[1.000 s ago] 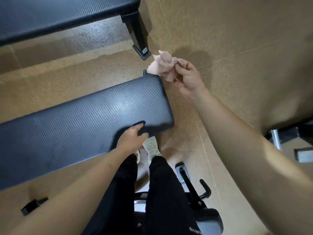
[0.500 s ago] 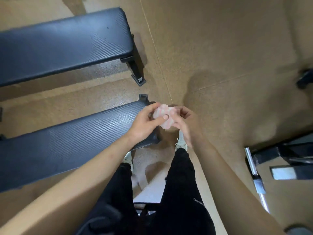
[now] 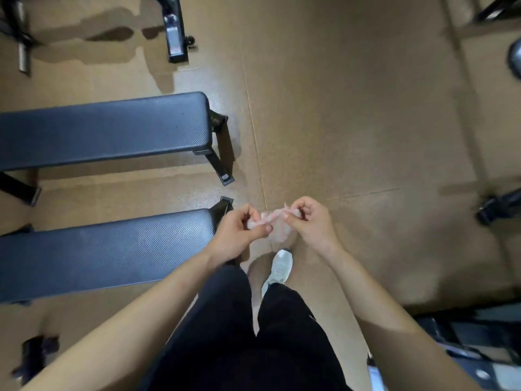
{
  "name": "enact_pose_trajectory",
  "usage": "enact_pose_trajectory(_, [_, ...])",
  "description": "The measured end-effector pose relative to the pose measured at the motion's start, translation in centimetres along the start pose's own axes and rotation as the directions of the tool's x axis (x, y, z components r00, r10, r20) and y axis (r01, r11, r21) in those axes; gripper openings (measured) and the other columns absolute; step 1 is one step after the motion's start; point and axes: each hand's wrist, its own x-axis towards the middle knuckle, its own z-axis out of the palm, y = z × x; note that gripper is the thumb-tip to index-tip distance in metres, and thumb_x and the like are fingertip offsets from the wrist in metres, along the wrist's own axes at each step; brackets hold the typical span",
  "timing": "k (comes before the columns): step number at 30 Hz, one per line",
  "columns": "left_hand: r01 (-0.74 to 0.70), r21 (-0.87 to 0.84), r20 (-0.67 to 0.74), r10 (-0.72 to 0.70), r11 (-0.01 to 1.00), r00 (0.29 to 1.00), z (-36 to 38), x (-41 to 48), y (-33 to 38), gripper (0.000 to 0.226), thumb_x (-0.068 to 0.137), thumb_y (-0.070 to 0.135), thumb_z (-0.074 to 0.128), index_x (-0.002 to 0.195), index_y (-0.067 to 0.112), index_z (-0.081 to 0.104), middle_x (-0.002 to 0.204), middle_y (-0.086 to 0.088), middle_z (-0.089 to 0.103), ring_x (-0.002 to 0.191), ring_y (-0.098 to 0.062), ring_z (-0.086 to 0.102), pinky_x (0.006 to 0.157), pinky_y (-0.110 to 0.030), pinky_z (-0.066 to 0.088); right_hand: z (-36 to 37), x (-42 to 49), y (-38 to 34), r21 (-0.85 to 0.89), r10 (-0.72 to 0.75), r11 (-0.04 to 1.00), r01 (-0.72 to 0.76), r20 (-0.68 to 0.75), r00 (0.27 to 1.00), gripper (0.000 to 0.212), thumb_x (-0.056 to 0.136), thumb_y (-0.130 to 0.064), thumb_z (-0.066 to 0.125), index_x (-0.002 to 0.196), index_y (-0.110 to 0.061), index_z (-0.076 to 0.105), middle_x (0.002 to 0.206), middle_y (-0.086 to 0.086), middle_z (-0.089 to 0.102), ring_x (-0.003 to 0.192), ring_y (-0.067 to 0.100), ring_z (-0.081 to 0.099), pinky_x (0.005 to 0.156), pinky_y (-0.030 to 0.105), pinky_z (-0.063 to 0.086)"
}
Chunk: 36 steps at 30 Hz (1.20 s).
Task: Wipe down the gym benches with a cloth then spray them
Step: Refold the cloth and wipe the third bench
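The cloth [image 3: 272, 218], a small pale pink piece, is stretched between both hands above the floor [image 3: 366, 122], just right of the near bench [image 3: 107, 249] and clear of its pad. The left hand [image 3: 238, 237] has its fingers curled and pinches the left end of the cloth against the thumb. The right hand [image 3: 311, 225] is curled the same way and pinches the right end. Motion blur hides the exact fold of the fabric.

The far bench [image 3: 104, 131] lies parallel to the near one, well apart from the hands. No spray bottle can be identified in view.

Probable step: opening or refolding the cloth before it goes onto a pad.

Hazards from this position:
- Drop. Each end is held only by a fingertip pinch. If either pinch relaxes, the cloth hangs from one hand or falls beside the shoe [image 3: 280, 268] and picks up floor grit, which would then be rubbed into the upholstery.
- Tear. The fabric looks thin; pulling the hands further apart may rip it.
- Poor coverage. A bunched cloth contacts only a narrow strip of the textured pad.
- Slip. Dark patches lie on the floor beyond the far bench; whether they are wet cannot be determined.
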Motion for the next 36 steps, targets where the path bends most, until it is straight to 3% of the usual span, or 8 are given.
enact_pose_trajectory(4, [-0.002,-0.078,-0.074,-0.004,0.997,0.997,-0.2,2.0,3.3,0.029,0.087,0.009,0.08,0.105,-0.007,0.063,0.077,0.013,0.071,0.069,0.001,0.065,0.065,-0.015,0.048,-2.3,3.4,-3.4,-0.006,-0.033,0.999,0.033,0.005,0.999,0.023,0.089,-0.002,0.071,0.085,-0.022,0.062,0.087,0.006,0.069,0.08,0.014,0.063,0.069,0.023,0.05])
enact_pose_trajectory(10, [0.04,-0.209,-0.232,-0.089,0.977,0.969,-3.9,6.2,5.1,0.035,0.09,0.017,0.078,0.123,0.005,0.07,0.109,-0.009,0.074,0.095,-0.017,0.071,0.086,-0.029,0.059,-2.5,10.2,-8.8,-0.124,-0.042,0.991,0.055,0.111,0.993,0.038,0.088,0.005,0.066,0.1,-0.03,0.067,0.1,-0.004,0.069,0.096,0.011,0.064,0.078,0.023,0.049])
enact_pose_trajectory(20, [-0.048,-0.33,-0.428,-0.104,0.943,0.898,-13.2,16.3,8.2,0.012,0.094,0.015,0.073,0.103,0.008,0.077,0.09,-0.012,0.073,0.072,-0.013,0.06,0.066,-0.026,0.047,1.7,26.6,-18.7,-0.528,0.039,0.834,0.16,0.346,0.937,0.031,0.084,0.002,0.072,0.103,-0.023,0.069,0.075,-0.001,0.057,0.064,0.01,0.049,0.066,0.026,0.042])
enact_pose_trajectory(23, [-0.109,-0.221,-0.414,0.008,0.969,0.91,-15.9,19.0,10.1,0.009,0.095,0.015,0.071,0.1,0.012,0.078,0.084,0.01,0.072,0.076,-0.003,0.06,0.071,-0.018,0.044,3.9,30.6,-22.8,-0.634,0.111,0.716,0.292,0.517,0.849,0.05,0.089,-0.016,0.072,0.137,-0.027,0.058,0.114,0.0,0.058,0.102,0.012,0.057,0.088,0.027,0.047])
enact_pose_trajectory(25, [-0.133,-0.208,-0.416,0.036,0.969,0.909,-17.5,20.8,11.6,0.009,0.096,0.013,0.07,0.1,0.01,0.077,0.077,0.019,0.067,0.072,0.002,0.057,0.068,-0.013,0.041,5.7,32.6,-25.4,-0.555,0.088,0.747,0.365,0.628,0.773,0.055,0.087,-0.026,0.078,0.136,-0.038,0.057,0.131,-0.005,0.052,0.12,0.009,0.052,0.099,0.025,0.047])
enact_pose_trajectory(28, [-0.153,-0.246,-0.46,0.024,0.957,0.887,-19.9,23.3,13.3,0.009,0.096,0.013,0.07,0.1,0.007,0.076,0.071,0.021,0.064,0.064,0.004,0.055,0.064,-0.014,0.041,8.4,35.6,-28.8,-0.449,0.121,0.835,0.318,0.713,0.691,0.035,0.088,-0.011,0.076,0.121,-0.022,0.07,0.115,-0.003,0.067,0.101,0.0,0.063,0.085,0.013,0.05])
enact_pose_trajectory(32, [-0.134,-0.324,-0.537,-0.065,0.937,0.841,-22.7,26.5,14.1,0.017,0.086,0.035,0.081,0.094,0.02,0.077,0.07,0.009,0.068,0.061,-0.008,0.056,0.062,-0.036,0.044,11.0,40.9,-31.8,-0.483,0.079,0.78,0.398,0.707,0.703,0.005,0.087,-0.009,0.076,0.091,-0.012,0.077,0.075,-0.01,0.071,0.064,-0.008,0.061,0.064,0.009,0.047])
enact_pose_trajectory(36, [-0.031,-0.358,-0.629,-0.217,0.933,0.747,-24.6,29.9,13.4,0.032,0.073,0.047,0.088,0.083,0.02,0.075,0.072,-0.016,0.067,0.063,-0.018,0.056,0.058,-0.04,0.046,13.2,47.9,-34.0,-0.492,0.061,0.704,0.511,0.76,0.648,0.007,0.09,-0.003,0.07,0.087,-0.009,0.073,0.07,-0.013,0.063,0.059,-0.011,0.055,0.062,0.007,0.043])
